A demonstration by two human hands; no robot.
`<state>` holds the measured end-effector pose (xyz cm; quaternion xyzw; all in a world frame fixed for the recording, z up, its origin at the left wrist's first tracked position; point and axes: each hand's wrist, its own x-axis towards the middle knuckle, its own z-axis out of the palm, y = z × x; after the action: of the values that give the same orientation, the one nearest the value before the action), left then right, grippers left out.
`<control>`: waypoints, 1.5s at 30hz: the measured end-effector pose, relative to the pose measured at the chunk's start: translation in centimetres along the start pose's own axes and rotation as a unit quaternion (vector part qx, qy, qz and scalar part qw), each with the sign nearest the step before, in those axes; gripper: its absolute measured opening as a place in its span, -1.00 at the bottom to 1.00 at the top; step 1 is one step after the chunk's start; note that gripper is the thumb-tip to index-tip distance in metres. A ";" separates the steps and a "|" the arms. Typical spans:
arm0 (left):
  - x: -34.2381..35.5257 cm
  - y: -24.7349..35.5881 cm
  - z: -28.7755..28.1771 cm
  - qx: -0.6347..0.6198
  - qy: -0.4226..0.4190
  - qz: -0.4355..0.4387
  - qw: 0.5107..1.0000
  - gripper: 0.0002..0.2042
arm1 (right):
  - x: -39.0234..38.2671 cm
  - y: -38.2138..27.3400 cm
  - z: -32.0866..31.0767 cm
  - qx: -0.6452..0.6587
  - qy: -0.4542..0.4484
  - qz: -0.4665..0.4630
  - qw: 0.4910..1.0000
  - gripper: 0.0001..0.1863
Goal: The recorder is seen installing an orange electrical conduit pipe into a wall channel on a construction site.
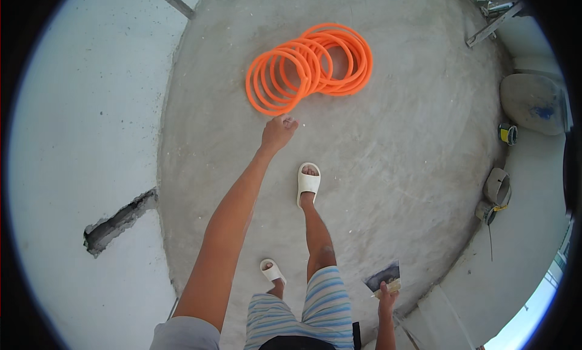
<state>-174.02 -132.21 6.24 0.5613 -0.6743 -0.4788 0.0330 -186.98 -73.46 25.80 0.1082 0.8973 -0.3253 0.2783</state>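
Observation:
A loose orange coil of tubing [359, 59] lies in overlapping loops on the concrete floor [412, 138]. My left hand [279, 130] reaches forward just below the coil's near loops, its fingers curled in; I cannot make out whether they hold or touch anything. Low at the right, my right hand [385, 295] grips a trowel [382, 272] with a flat grey blade and a pale handle. My feet in white slides [308, 183] stand apart on the floor.
A white wall [97, 138] with a chiselled slot [118, 220] borders the left. Along the right wall sit a stained grey tub [530, 104], a small can [508, 133] and buckets [497, 186]. Wooden pieces [492, 26] lean at the back right; another post [173, 1] stands back left.

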 end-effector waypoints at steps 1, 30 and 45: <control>3.6 -0.5 1.8 0.027 -0.001 0.006 1.000 -0.58 | 0.2 -1.9 -0.1 -0.081 -0.027 -0.003 0.996 -0.70; -38.2 3.5 -23.7 -0.158 0.122 -0.117 0.973 -0.69 | -26.7 -38.4 24.5 -0.264 -0.469 -0.626 0.565 -0.90; -62.6 -2.3 -27.5 -0.170 0.237 -0.022 0.956 -0.68 | -52.0 -26.6 14.0 -0.389 -0.346 -0.711 0.472 -0.86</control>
<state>-133.26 -99.39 50.36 0.6594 -0.5434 -0.4403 0.2757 -148.23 -103.46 60.50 -0.8083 0.5303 -0.0400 0.2528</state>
